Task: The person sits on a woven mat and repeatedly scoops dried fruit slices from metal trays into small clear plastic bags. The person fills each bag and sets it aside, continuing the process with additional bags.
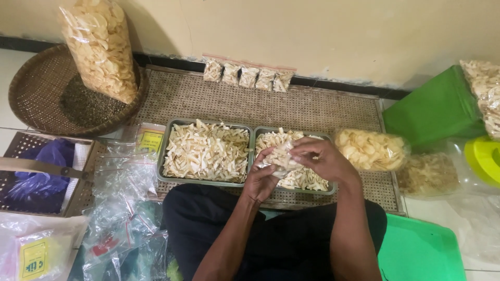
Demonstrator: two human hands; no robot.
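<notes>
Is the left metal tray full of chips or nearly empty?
Full. The left metal tray is heaped with pale chips from rim to rim, hiding its bottom completely.

warm dim indoor light | soft shadows | slight blur | wide-angle edge bend

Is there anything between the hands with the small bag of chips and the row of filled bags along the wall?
Both hands, left hand and right hand, hold the small clear bag over the right tray. Beyond the trays lies only bare woven mat up to the row of filled bags. Nothing visible stands in the way.
</notes>
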